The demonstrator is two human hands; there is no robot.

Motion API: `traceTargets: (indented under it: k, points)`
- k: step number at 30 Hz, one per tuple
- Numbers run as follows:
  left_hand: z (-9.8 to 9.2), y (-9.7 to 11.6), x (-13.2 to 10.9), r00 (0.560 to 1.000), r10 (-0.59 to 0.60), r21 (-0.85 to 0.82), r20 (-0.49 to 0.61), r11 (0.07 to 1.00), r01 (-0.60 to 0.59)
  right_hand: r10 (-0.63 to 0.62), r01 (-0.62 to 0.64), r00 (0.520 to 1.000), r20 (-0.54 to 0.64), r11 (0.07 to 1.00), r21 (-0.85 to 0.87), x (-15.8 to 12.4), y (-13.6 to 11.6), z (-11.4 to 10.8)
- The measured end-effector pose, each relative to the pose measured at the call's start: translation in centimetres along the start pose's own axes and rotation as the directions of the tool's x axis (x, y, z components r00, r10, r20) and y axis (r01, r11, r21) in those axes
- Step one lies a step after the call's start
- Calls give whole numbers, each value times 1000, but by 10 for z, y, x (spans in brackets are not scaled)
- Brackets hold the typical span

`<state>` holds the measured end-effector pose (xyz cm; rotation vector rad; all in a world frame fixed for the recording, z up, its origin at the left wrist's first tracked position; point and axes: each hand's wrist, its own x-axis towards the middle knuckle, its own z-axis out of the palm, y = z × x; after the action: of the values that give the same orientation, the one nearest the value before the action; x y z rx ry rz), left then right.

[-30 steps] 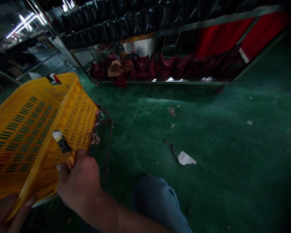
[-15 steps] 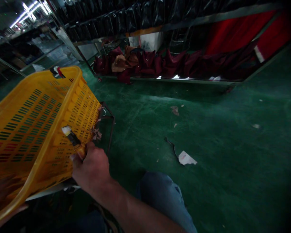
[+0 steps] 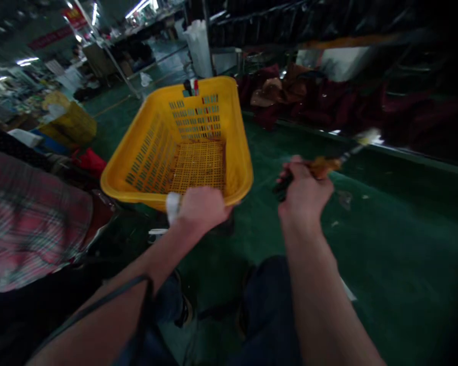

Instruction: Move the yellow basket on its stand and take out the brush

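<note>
Head view, dim and motion-blurred. Left hand (image 3: 200,206) clamped on the near rim of a yellow slotted basket (image 3: 156,147), fingers curled over the edge; basket held off the green floor (image 3: 385,223), tipped toward the wearer, its mesh bottom bare. Right hand (image 3: 303,190) fisted around a thin brush-like tool (image 3: 343,157), tip pointing right. Basket looks emptied; nothing yet loaded. Dark red bags (image 3: 320,101) lie beyond. Another person's plaid sleeve (image 3: 30,213) at left.
</note>
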<state>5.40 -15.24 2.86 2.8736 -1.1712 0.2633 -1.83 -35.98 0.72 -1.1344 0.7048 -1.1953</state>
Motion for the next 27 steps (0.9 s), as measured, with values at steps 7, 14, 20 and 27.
traceTargets:
  k: [7,14,20,27]
  points:
    - [-31,-5,-57,722,455,-66,-521,822,-565,-135,150,912,-388,989,6,25,12,-33]
    - [96,-209,-181,857,-499,-811,-128,550,199,-526,488,849,-55,818,-305,-46,-28,-25]
    - [154,-234,-235,792,-604,-886,84,319,338,-507,732,681,529,494,-469,-174,-58,47]
    - [168,-223,-258,949,-225,-686,222,655,316,-234,857,486,842,314,-408,-278,-47,197]
